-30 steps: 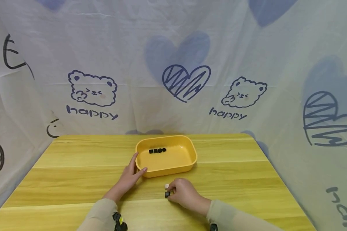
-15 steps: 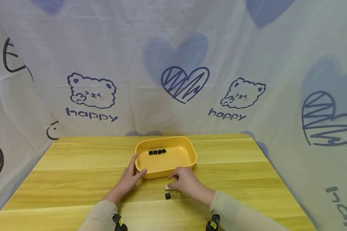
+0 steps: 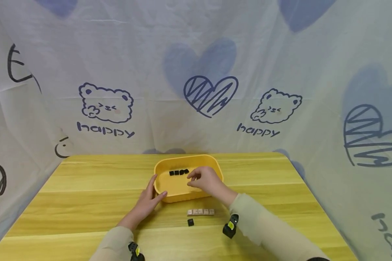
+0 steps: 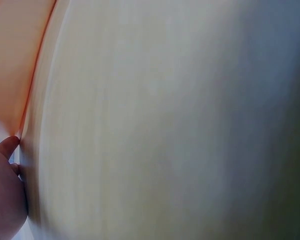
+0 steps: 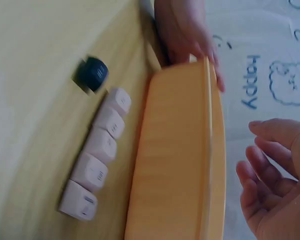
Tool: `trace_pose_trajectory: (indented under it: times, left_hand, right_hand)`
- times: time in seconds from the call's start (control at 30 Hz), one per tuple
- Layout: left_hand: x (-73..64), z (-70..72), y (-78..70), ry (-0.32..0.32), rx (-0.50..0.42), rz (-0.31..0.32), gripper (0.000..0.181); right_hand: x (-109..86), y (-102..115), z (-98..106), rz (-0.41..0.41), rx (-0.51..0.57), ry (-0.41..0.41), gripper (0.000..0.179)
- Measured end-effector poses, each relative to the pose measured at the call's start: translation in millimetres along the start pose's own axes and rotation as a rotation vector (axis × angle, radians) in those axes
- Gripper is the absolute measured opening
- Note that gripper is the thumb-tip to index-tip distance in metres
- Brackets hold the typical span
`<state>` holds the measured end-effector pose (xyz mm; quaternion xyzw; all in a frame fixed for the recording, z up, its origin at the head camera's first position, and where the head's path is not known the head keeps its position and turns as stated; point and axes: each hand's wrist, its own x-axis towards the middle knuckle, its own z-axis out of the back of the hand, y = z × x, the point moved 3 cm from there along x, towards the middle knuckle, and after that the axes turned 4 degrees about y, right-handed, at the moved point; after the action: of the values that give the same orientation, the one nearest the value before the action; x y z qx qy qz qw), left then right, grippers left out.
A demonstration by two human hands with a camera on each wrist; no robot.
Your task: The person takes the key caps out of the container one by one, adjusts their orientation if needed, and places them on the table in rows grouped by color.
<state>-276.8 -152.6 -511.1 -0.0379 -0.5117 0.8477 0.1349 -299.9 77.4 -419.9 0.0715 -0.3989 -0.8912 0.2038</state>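
A yellow plastic basin [image 3: 183, 198] stands on the table, with a short row of black keycaps [image 3: 176, 173] inside. My left hand [image 3: 145, 203] holds its near left corner, thumb at the front rim and fingers along the left side. Over the basin's right half hovers my right hand [image 3: 207, 180]; in the right wrist view its fingers [image 5: 270, 172] are loosely bent, with nothing between them. Several white keycaps [image 3: 200, 212] form a line on the table in front of the basin. One black keycap [image 3: 191, 222] lies just nearer than their left end.
The wooden table [image 3: 94, 188] reaches back to a white cloth [image 3: 156, 119] printed with hearts and bears, which also hangs along both sides. Each wrist carries a small black camera, the right one [image 3: 230, 226] above the table beside the white keycaps.
My right hand has left the single black keycap, passed the white ones and moved forward over the basin. The whole white row now shows. My left hand stays at the corner.
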Motion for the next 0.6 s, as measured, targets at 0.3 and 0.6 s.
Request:
trace_pose_trajectory:
  times: [0.3, 0.6]
  left_hand:
    - [3.2, 0.0, 3.8, 0.027, 0.0, 0.063, 0.087]
    - [4.8, 1.2, 4.8, 0.029, 0.002, 0.067, 0.086]
  right_hand:
    - [34.4, -13, 3, -0.043, 0.026, 0.055, 0.015]
    - [66.0, -23, 2, -0.066, -0.055, 0.12, 0.025]
